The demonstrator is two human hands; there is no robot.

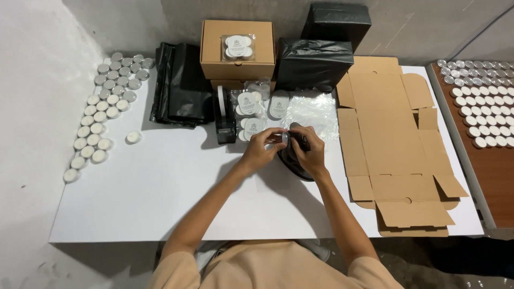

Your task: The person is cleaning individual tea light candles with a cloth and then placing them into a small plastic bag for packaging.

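both hands pinch one small tealight pack (282,138) mid-counter: left hand (261,150), right hand (309,151), fingers closed on it | under them 1 black bag (295,163) | 1 tape dispenser (224,119) left | 1 flat carton (396,144) right | 2 closed boxes (237,49) behind

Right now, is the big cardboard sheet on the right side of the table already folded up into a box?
No, the cardboard sheet lies flat and unfolded on the white table, its flaps spread out.

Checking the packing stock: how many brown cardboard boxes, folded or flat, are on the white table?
3: one closed brown cardboard box at the back, another box mostly hidden beneath it, one flat unfolded box right of the hands.
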